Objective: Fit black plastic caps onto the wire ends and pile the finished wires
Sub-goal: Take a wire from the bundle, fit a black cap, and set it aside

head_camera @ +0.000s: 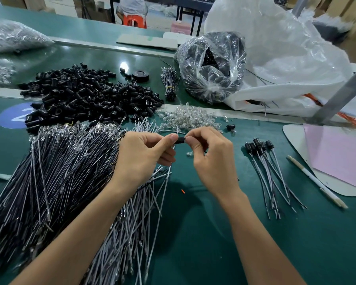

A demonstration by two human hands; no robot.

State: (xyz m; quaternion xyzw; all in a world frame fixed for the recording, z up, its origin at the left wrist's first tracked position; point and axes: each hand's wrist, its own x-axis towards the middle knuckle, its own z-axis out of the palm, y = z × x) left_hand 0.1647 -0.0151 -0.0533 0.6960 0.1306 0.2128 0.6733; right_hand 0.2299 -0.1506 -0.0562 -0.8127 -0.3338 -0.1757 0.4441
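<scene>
on green bench [214,243], black caps [86,95]

The left hand [140,157] and right hand [214,159] hide most of the small black plastic cap [179,140]. The heap of black and grey wires [49,182] runs off the left and bottom edges.
</scene>
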